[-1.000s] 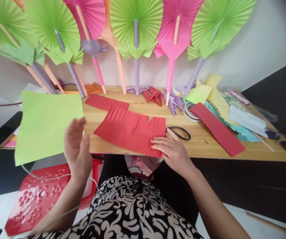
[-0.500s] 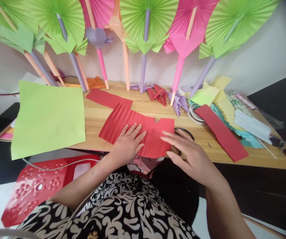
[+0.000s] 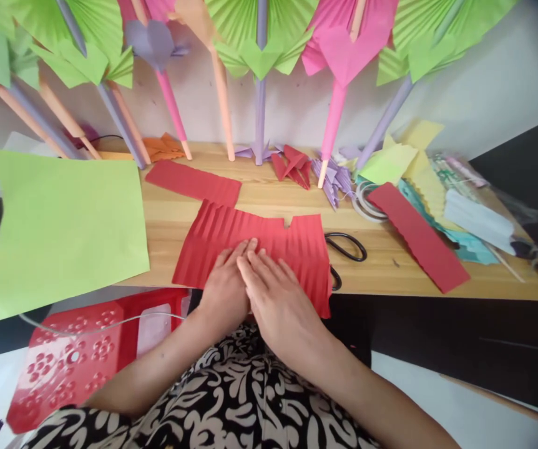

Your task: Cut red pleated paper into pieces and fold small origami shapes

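Note:
A creased sheet of red paper point(image 3: 297, 243) lies at the table's front edge, with pleat lines across it and a small notch in its far edge. My left hand point(image 3: 226, 284) rests flat on its near middle, fingers stretched forward. My right hand point(image 3: 281, 299) lies beside and partly over the left one, fingers extended on the paper. Black scissor handles point(image 3: 347, 246) stick out from under the sheet's right side; the blades are hidden. Behind the sheet lies a red paper strip point(image 3: 194, 182), and another red strip point(image 3: 419, 237) sits to the right.
A green paper sheet point(image 3: 70, 224) overhangs the table's front left. Green fans point(image 3: 260, 56) and pink fans point(image 3: 341, 50) on paper sticks lean on the wall. Tape rolls point(image 3: 369, 202) and paper scraps lie right. A red plastic stool point(image 3: 72, 355) stands below.
My right hand has moved left from the sheet's right edge to beside my left hand, uncovering the scissor handles. The view has shifted slightly.

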Demonstrator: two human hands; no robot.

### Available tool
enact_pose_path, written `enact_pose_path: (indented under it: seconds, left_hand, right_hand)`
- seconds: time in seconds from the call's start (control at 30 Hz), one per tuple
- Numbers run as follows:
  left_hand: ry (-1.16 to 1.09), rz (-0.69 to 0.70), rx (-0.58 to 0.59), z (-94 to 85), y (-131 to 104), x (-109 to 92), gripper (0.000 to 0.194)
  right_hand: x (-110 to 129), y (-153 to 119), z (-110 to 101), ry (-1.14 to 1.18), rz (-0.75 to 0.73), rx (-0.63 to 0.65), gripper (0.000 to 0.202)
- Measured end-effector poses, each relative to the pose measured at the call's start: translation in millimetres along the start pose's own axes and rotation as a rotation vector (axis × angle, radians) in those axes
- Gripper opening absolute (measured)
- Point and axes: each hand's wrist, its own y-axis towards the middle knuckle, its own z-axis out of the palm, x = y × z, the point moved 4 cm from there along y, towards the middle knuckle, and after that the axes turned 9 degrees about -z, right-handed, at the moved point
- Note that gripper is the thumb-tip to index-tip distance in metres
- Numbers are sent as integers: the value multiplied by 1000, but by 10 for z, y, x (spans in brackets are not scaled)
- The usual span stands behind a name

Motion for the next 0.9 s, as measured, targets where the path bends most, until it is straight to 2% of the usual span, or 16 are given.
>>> enact_pose_path:
  seconds: [0.13,0.3,0.4,0.5,0.6,0.7,0.8,0.9]
  left_hand:
    - [55,-59,-6,-142,94,312,46]
    - [79,-131,-45,-167,10,691,54]
    - [75,-181,-51,-169,-51,846,59]
    - [58,-200,-46,-164,-74,898,60]
    - [50,-212,-39,-153,-71,897,60]
    - [60,-228,-27,-149,-61,896,61]
    - [69,-238,-18,-153,-52,897,60]
    - [68,-242,-28,-147,-48,888,59]
  right_hand:
    - [-248,-160,88,-103,70,100,49]
    - [-325,-266,203,-162,66,49,49]
    - [-356,-372,90,-160,34,-9,43]
    - [-550,-572,-202,-130,44,-121,32]
    - [-884,-788,-491,-269,197,-296,30]
    - [-1093,-843,-503,-352,235,-258,33]
    - [-1144,-812,-421,-370,256,-219,34]
    - [-1207,-873,-451,-395,334,-223,36]
